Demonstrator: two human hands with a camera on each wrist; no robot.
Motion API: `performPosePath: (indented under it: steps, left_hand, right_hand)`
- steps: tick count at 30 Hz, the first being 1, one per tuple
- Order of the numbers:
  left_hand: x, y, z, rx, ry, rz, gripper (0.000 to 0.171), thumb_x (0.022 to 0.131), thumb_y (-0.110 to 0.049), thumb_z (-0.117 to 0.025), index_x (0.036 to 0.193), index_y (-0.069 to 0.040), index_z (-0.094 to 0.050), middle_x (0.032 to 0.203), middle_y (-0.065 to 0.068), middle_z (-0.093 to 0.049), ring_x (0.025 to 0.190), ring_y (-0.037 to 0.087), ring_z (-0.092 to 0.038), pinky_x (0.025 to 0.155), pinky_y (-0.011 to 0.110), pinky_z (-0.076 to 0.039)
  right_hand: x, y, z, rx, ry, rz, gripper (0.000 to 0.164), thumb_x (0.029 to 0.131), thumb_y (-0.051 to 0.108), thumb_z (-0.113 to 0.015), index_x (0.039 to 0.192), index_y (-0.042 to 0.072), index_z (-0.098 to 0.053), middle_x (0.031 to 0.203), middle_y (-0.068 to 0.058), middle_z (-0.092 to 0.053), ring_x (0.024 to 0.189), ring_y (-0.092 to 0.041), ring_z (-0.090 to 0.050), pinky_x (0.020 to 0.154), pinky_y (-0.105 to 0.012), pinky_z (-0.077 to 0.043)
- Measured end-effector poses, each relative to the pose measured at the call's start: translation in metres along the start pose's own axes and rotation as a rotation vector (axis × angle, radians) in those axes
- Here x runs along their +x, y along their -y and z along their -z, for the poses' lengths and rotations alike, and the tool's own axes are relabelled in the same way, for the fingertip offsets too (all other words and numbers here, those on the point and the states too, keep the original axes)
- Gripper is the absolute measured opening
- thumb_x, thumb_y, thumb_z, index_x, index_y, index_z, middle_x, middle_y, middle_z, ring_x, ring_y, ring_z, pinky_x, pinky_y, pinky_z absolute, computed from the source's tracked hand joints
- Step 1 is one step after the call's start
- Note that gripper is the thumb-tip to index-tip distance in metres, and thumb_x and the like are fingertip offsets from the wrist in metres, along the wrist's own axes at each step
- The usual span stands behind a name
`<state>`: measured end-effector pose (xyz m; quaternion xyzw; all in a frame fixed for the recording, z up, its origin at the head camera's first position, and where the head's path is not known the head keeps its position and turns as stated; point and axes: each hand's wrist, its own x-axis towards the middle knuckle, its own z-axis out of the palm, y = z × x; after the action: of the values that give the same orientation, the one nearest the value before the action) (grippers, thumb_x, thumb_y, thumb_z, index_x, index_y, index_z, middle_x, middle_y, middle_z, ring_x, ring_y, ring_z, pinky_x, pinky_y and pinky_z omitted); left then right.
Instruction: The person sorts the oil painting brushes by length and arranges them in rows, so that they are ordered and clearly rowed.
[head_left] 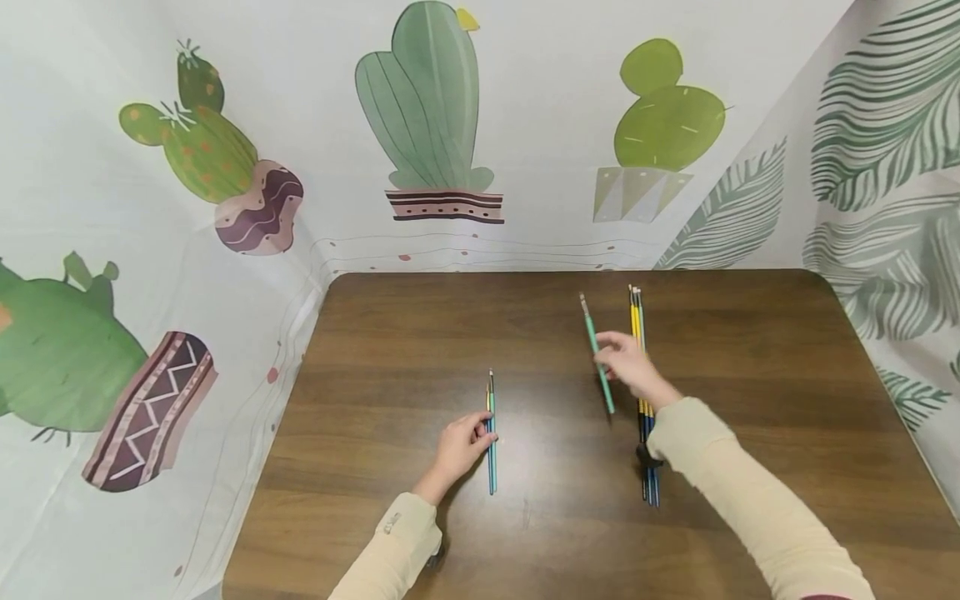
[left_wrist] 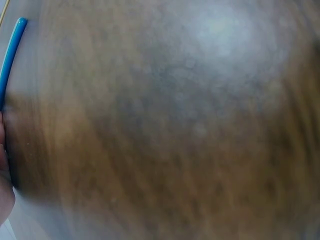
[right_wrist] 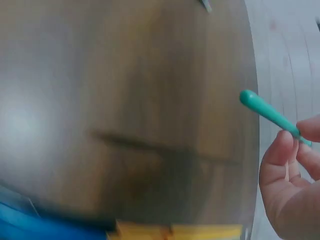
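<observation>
My right hand [head_left: 628, 365] pinches a green-handled paintbrush [head_left: 604, 390] above the table, its bristle end pointing away. The rounded handle end [right_wrist: 265, 109] sticks out from the fingertips in the right wrist view, and a shadow falls on the wood below. On the left, my left hand [head_left: 459, 446] grips a small group of paintbrushes [head_left: 492, 477] lying side by side on the table, thumb and fingertips at their handles. One blue handle [left_wrist: 12, 55] shows at the edge of the left wrist view; most of that hand is outside it.
Beneath my right forearm lies a bundle of several paintbrushes [head_left: 635, 321] with yellow, blue and green handles, partly hidden by the hand and sleeve. The brown wooden table [head_left: 390, 333] has rounded far corners. A white cloth with printed cacti [head_left: 540, 125] hangs behind it.
</observation>
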<state>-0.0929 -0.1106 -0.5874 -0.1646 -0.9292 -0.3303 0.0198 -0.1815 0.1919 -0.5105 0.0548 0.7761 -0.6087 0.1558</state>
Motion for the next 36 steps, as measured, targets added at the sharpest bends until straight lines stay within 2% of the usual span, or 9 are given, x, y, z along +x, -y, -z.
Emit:
performPosePath:
  steps: [3, 7, 13, 18, 24, 31, 36]
  left_hand:
    - [0.0, 0.002, 0.0, 0.005, 0.011, 0.007, 0.029, 0.077, -0.022, -0.067, 0.103, -0.01, -0.061, 0.066, -0.009, -0.051, 0.054, -0.001, -0.042, 0.052, 0.014, -0.035]
    - [0.0, 0.004, 0.0, 0.016, 0.029, 0.015, 0.03, 0.078, -0.024, -0.066, 0.104, -0.011, -0.061, 0.067, -0.009, -0.051, 0.055, -0.001, -0.042, 0.053, 0.014, -0.035]
    - [-0.001, 0.006, 0.0, 0.008, 0.019, 0.004, 0.029, 0.077, -0.023, -0.067, 0.103, -0.01, -0.061, 0.066, -0.009, -0.05, 0.054, -0.002, -0.04, 0.052, 0.014, -0.034]
    - [-0.001, 0.007, -0.002, 0.016, 0.017, 0.013, 0.03, 0.077, -0.023, -0.067, 0.103, -0.01, -0.061, 0.067, -0.009, -0.05, 0.054, -0.002, -0.04, 0.051, 0.013, -0.034]
    - [0.0, 0.007, -0.003, 0.005, 0.022, 0.008, 0.029, 0.078, -0.023, -0.066, 0.104, -0.01, -0.061, 0.067, -0.009, -0.051, 0.054, -0.003, -0.04, 0.051, 0.013, -0.034]
    - [-0.001, 0.006, -0.003, 0.001, 0.005, 0.01, 0.029, 0.077, -0.022, -0.067, 0.103, -0.01, -0.061, 0.066, -0.009, -0.05, 0.053, -0.002, -0.039, 0.05, 0.012, -0.034]
    - [-0.001, 0.007, -0.004, 0.024, 0.005, 0.013, 0.029, 0.077, -0.023, -0.067, 0.103, -0.011, -0.061, 0.067, -0.009, -0.05, 0.054, -0.002, -0.04, 0.052, 0.013, -0.034]
  right_hand:
    - [0.012, 0.002, 0.031, -0.002, -0.035, -0.02, 0.047, 0.079, -0.003, -0.048, 0.125, -0.01, -0.039, 0.066, 0.001, -0.051, 0.051, -0.005, -0.046, 0.051, -0.023, -0.046]
    - [0.025, -0.006, 0.064, -0.059, -0.099, -0.044, 0.048, 0.081, 0.001, -0.045, 0.128, -0.01, -0.037, 0.063, 0.004, -0.049, 0.05, -0.003, -0.046, 0.05, -0.022, -0.046]
    - [0.039, -0.025, 0.09, -0.169, -0.131, -0.122, 0.047, 0.084, 0.003, -0.044, 0.128, -0.01, -0.034, 0.068, 0.001, -0.049, 0.054, -0.005, -0.047, 0.053, -0.023, -0.047]
    - [0.048, -0.036, 0.095, -0.164, -0.12, -0.17, 0.046, 0.083, 0.003, -0.046, 0.125, -0.012, -0.035, 0.07, -0.002, -0.05, 0.055, -0.007, -0.047, 0.053, -0.023, -0.047]
    - [0.052, -0.046, 0.094, -0.19, -0.127, -0.187, 0.046, 0.082, 0.003, -0.049, 0.123, -0.013, -0.037, 0.069, -0.003, -0.049, 0.054, -0.008, -0.048, 0.052, -0.022, -0.047]
    - [0.053, -0.054, 0.092, -0.327, -0.198, -0.111, 0.04, 0.081, 0.004, -0.054, 0.117, -0.011, -0.045, 0.063, -0.004, -0.056, 0.052, -0.006, -0.052, 0.05, -0.022, -0.047]
    - [0.053, -0.054, 0.088, -0.382, -0.235, -0.096, 0.037, 0.081, 0.006, -0.055, 0.114, -0.009, -0.049, 0.062, -0.004, -0.059, 0.051, -0.006, -0.054, 0.049, -0.022, -0.047]
